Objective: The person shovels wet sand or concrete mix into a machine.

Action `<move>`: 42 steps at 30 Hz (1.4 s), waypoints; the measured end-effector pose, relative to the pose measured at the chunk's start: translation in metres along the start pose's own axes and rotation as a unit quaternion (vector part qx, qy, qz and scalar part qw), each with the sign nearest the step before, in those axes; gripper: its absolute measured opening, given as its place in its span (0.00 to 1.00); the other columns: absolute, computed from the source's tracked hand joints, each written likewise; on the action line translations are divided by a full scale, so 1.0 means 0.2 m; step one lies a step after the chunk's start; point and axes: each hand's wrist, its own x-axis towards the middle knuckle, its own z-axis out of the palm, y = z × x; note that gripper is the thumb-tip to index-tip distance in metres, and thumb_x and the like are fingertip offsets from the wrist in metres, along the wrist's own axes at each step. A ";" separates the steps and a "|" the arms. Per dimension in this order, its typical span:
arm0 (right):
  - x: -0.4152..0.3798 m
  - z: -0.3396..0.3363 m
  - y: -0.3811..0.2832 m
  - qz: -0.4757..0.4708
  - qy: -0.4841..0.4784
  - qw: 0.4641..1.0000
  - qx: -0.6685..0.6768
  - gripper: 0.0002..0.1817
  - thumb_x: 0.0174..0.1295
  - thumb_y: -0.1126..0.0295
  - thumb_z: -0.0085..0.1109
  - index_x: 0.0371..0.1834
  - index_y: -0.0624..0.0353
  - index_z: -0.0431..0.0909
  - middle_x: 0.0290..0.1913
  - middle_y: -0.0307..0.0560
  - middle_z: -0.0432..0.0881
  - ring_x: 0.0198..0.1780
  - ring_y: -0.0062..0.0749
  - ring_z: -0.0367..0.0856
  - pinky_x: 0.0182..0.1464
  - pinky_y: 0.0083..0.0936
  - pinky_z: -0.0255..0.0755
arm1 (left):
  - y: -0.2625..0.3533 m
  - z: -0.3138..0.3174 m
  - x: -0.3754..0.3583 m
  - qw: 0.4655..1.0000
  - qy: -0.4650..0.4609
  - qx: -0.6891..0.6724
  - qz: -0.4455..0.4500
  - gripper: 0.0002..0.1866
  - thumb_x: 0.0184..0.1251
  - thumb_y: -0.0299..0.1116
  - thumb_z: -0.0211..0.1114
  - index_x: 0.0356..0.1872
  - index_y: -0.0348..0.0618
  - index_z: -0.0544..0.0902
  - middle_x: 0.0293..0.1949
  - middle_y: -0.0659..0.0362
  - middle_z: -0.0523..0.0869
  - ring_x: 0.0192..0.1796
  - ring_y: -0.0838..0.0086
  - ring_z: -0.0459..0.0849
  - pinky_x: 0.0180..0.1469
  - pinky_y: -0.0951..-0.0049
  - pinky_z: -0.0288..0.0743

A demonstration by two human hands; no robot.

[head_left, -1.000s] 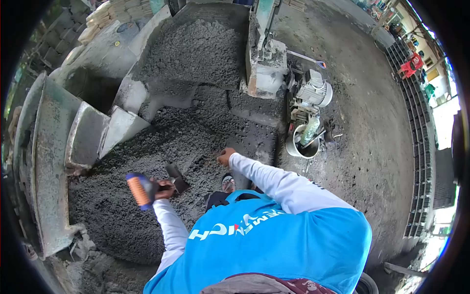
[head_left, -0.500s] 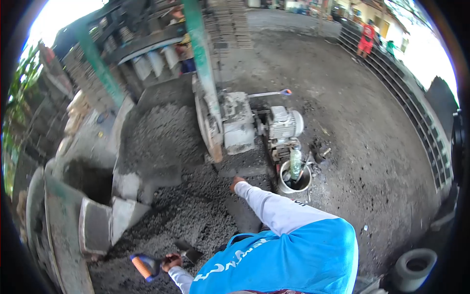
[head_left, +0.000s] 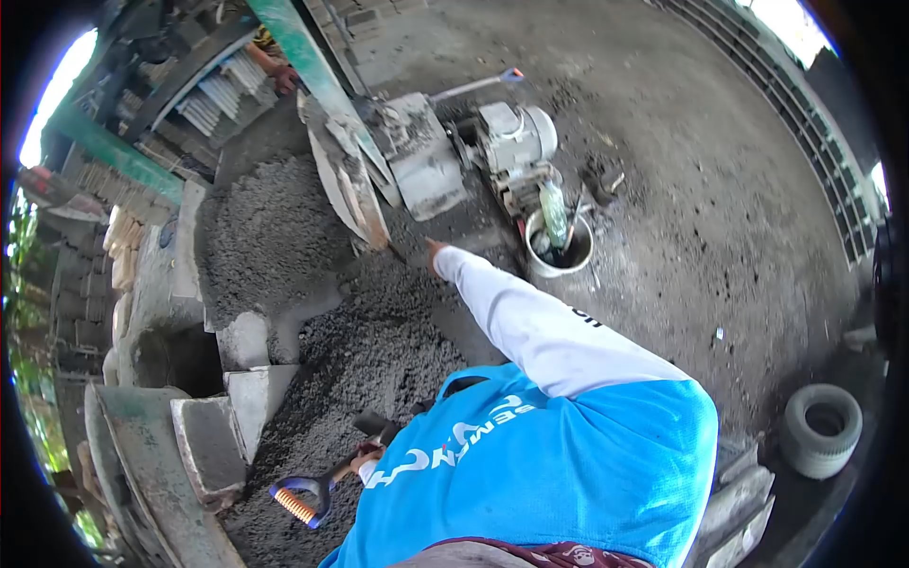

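Note:
My left hand (head_left: 365, 458) is closed round the shaft of a shovel at the lower centre, close to my blue shirt. The shovel's D-shaped handle (head_left: 305, 500), with an orange ribbed grip, points to the lower left. A dark part beside the hand lies over the grey mix, and the blade cannot be made out clearly. My right arm, in a white sleeve, reaches up and left. My right hand (head_left: 436, 254) is small in view, with a finger stretched out and nothing visible in it, near the lower end of the machine's rusty guard (head_left: 355, 189).
Grey mix (head_left: 275, 232) fills a trough at the upper left. Right of the machine are a motor (head_left: 516, 137) and a bucket (head_left: 559, 248) holding a bottle. Another shovel (head_left: 478, 83) lies behind. Tyres (head_left: 822, 431) stand at the right, and a co-worker's hand (head_left: 286, 79) shows at the top.
The view has tilted down and shifted. My right hand appears higher and nearer the guard's lower end. The shovel handle has turned slightly, still held by my left hand. The distant person in red is out of view.

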 end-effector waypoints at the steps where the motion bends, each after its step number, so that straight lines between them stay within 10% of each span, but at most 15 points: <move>1: -0.04 -0.05 0.03 -0.025 -0.008 0.998 -0.051 0.27 0.64 0.53 0.53 0.64 0.51 0.74 0.68 0.41 0.71 0.73 0.46 0.60 0.77 0.47 0.32 | -0.01 0.02 0.02 0.998 -0.024 0.043 -0.026 0.14 0.64 0.44 0.48 0.28 0.47 0.76 0.23 0.58 0.79 0.26 0.67 0.78 0.29 0.63 0.74; 5: -0.33 -0.13 0.02 -0.004 0.002 1.000 -0.011 0.27 0.66 0.53 0.51 0.67 0.51 0.71 0.69 0.43 0.70 0.71 0.41 0.65 0.76 0.49 0.38 | -0.07 0.17 0.12 0.950 -0.164 0.233 -0.125 0.11 0.64 0.40 0.52 0.29 0.46 0.77 0.25 0.57 0.79 0.28 0.66 0.78 0.30 0.63 0.75; 8: -0.27 0.15 -0.09 0.040 0.000 0.942 0.334 0.26 0.65 0.55 0.52 0.62 0.59 0.74 0.56 0.48 0.81 0.58 0.39 0.79 0.63 0.42 0.68 | -0.18 0.41 0.28 0.899 -0.290 0.290 -0.156 0.09 0.64 0.38 0.56 0.30 0.45 0.77 0.26 0.56 0.79 0.30 0.65 0.78 0.31 0.63 0.76; 10: -0.26 0.32 -0.19 0.092 -0.041 0.839 0.535 0.24 0.64 0.57 0.54 0.59 0.59 0.75 0.51 0.49 0.84 0.53 0.38 0.83 0.55 0.38 0.76 | -0.38 0.80 -0.18 0.900 -0.283 0.332 0.011 0.11 0.66 0.42 0.53 0.30 0.51 0.79 0.26 0.64 0.80 0.29 0.71 0.78 0.30 0.66 0.73; 13: -0.23 0.61 -0.37 -0.048 -0.046 0.957 0.283 0.21 0.60 0.61 0.58 0.56 0.51 0.79 0.50 0.46 0.84 0.52 0.40 0.83 0.52 0.36 0.78 | -0.55 1.32 -0.68 0.905 -0.298 0.295 0.075 0.14 0.69 0.48 0.56 0.37 0.50 0.79 0.26 0.61 0.83 0.26 0.69 0.79 0.30 0.67 0.74; 16: -0.14 1.02 -0.55 -0.009 -0.081 0.919 0.386 0.22 0.57 0.60 0.58 0.56 0.46 0.79 0.54 0.45 0.82 0.58 0.46 0.79 0.57 0.37 0.75 | -0.60 1.78 -1.00 0.820 -0.350 0.382 0.243 0.18 0.69 0.52 0.55 0.41 0.49 0.79 0.29 0.61 0.84 0.29 0.72 0.81 0.31 0.70 0.71; 23: -0.40 1.53 -0.24 0.290 -0.069 0.668 0.682 0.23 0.57 0.53 0.56 0.52 0.52 0.82 0.54 0.49 0.82 0.58 0.44 0.79 0.59 0.35 0.72 | -0.71 2.58 -1.09 0.613 -0.220 0.443 0.616 0.31 0.65 0.47 0.65 0.59 0.33 0.71 0.48 0.53 0.79 0.49 0.69 0.77 0.49 0.69 0.70; 26: -0.51 1.81 -0.12 0.393 -0.074 0.589 0.702 0.21 0.57 0.54 0.58 0.49 0.52 0.84 0.53 0.50 0.83 0.58 0.44 0.79 0.59 0.35 0.72 | -0.80 2.73 -1.05 0.592 -0.194 0.512 0.591 0.30 0.65 0.45 0.65 0.58 0.30 0.71 0.49 0.49 0.79 0.50 0.65 0.76 0.54 0.66 0.69; 27: -0.26 2.25 -0.21 0.170 -0.140 0.834 0.506 0.19 0.56 0.57 0.59 0.49 0.51 0.84 0.54 0.47 0.83 0.58 0.41 0.79 0.58 0.35 0.74 | -0.83 2.75 -1.00 0.584 -0.187 0.540 0.576 0.29 0.65 0.44 0.65 0.57 0.29 0.72 0.48 0.48 0.79 0.50 0.64 0.76 0.54 0.66 0.69; 29: -0.29 2.38 -0.11 0.313 -0.119 0.703 0.628 0.19 0.57 0.60 0.54 0.48 0.53 0.84 0.55 0.51 0.81 0.59 0.45 0.78 0.59 0.35 0.72 | -0.85 2.77 -0.96 0.491 -0.109 0.569 0.651 0.28 0.65 0.46 0.64 0.54 0.27 0.74 0.46 0.42 0.81 0.46 0.56 0.80 0.50 0.61 0.72; 30: -0.30 2.48 -0.04 0.280 -0.124 0.738 0.602 0.17 0.56 0.62 0.54 0.47 0.54 0.84 0.56 0.51 0.81 0.59 0.44 0.78 0.59 0.34 0.73 | -0.88 2.79 -0.97 0.448 -0.037 0.589 0.671 0.29 0.65 0.46 0.63 0.53 0.26 0.75 0.46 0.39 0.81 0.45 0.54 0.81 0.49 0.60 0.74; 32: -0.31 2.60 0.00 0.465 0.021 0.598 0.653 0.17 0.56 0.65 0.53 0.45 0.56 0.84 0.50 0.54 0.83 0.55 0.47 0.81 0.55 0.37 0.75 | -0.87 2.78 -0.91 0.451 -0.028 0.589 0.670 0.31 0.64 0.48 0.63 0.53 0.23 0.74 0.47 0.36 0.81 0.45 0.50 0.82 0.46 0.57 0.75; 35: -0.45 2.44 0.37 0.548 -0.031 0.454 0.702 0.18 0.55 0.65 0.56 0.48 0.58 0.80 0.49 0.62 0.82 0.54 0.52 0.80 0.58 0.42 0.73 | -0.93 2.79 -0.95 0.464 -0.031 0.591 0.659 0.29 0.64 0.44 0.65 0.53 0.25 0.75 0.47 0.37 0.81 0.44 0.51 0.82 0.47 0.57 0.75; 36: -0.36 2.57 0.36 0.540 -0.004 0.495 0.681 0.15 0.57 0.64 0.50 0.44 0.55 0.81 0.45 0.61 0.83 0.49 0.55 0.81 0.52 0.44 0.75 | -0.84 2.78 -0.86 0.379 0.022 0.617 0.690 0.28 0.63 0.43 0.65 0.53 0.26 0.75 0.48 0.38 0.82 0.44 0.52 0.82 0.48 0.57 0.75; 42: -0.22 2.58 0.56 0.567 0.027 0.406 0.716 0.15 0.50 0.69 0.56 0.42 0.54 0.83 0.45 0.58 0.84 0.51 0.50 0.81 0.57 0.35 0.73 | -0.93 2.80 -0.90 0.357 0.124 0.624 0.684 0.32 0.61 0.45 0.65 0.57 0.26 0.73 0.50 0.36 0.81 0.48 0.50 0.82 0.51 0.58 0.75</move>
